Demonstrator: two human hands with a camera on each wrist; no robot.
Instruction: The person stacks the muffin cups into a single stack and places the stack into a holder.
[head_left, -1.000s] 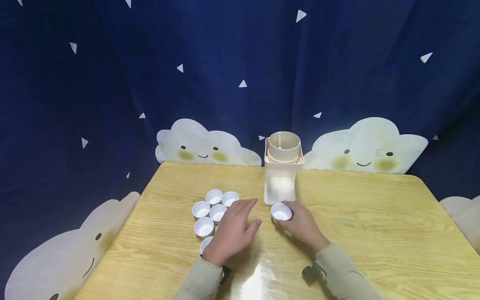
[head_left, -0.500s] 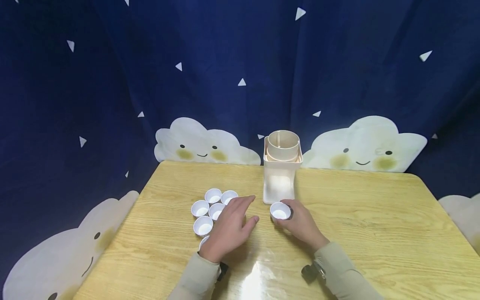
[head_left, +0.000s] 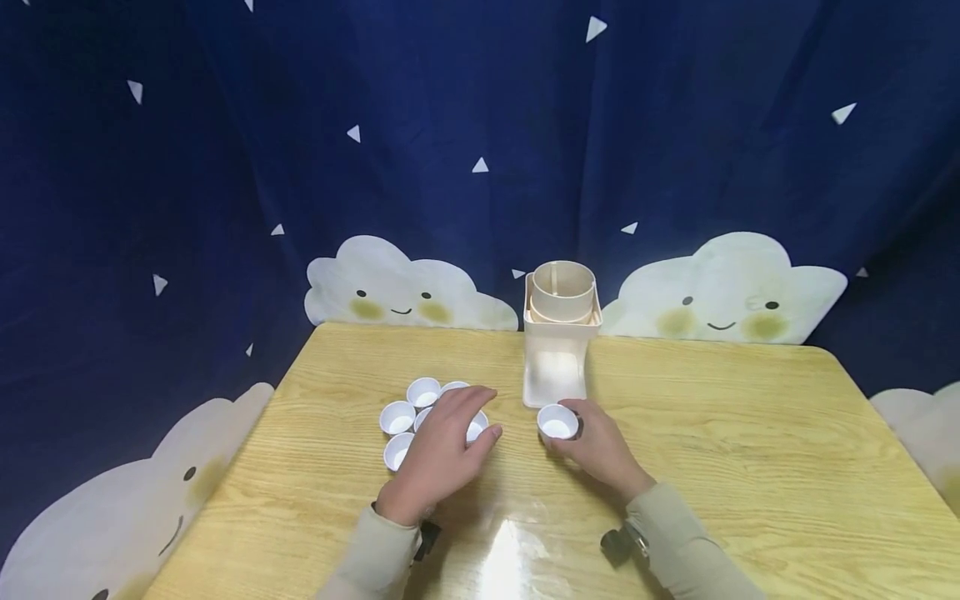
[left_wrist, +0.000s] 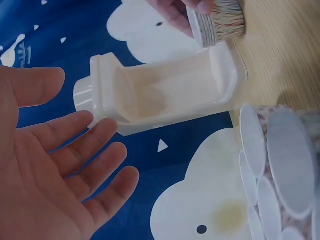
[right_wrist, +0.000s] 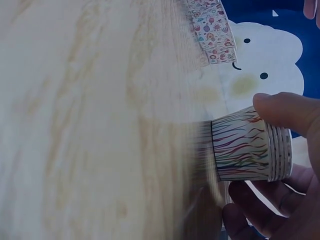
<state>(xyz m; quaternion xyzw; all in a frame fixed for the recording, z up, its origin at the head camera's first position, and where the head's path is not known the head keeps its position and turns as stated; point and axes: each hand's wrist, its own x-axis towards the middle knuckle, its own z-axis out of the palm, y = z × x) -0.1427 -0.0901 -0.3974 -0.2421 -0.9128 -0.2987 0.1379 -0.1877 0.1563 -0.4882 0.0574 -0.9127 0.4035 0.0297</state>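
Note:
My right hand (head_left: 603, 450) grips a small stack of paper cups (head_left: 557, 423), thumb on one side and fingers on the other. In the right wrist view the nested stack (right_wrist: 242, 146) shows wavy coloured stripes and several white rims; its base is at the tabletop. My left hand (head_left: 442, 454) hovers over a group of white-rimmed paper cups (head_left: 397, 418), fingers spread and holding nothing; it hides some of them. The left wrist view shows its bare palm (left_wrist: 55, 180). Just behind the stack stands a cream cup-shaped dispenser (head_left: 555, 371) with a round ring on top.
The wooden table (head_left: 712, 433) stretches to the right of the hands. Behind it hangs a dark blue curtain (head_left: 420, 100) with white triangles and smiling clouds. In the right wrist view, a flower-patterned cup (right_wrist: 212, 30) stands at the far edge.
My left hand has shifted slightly left over the cup group, uncovering a cup by its thumb and covering one nearer me. My right hand still holds the stack in about the same place.

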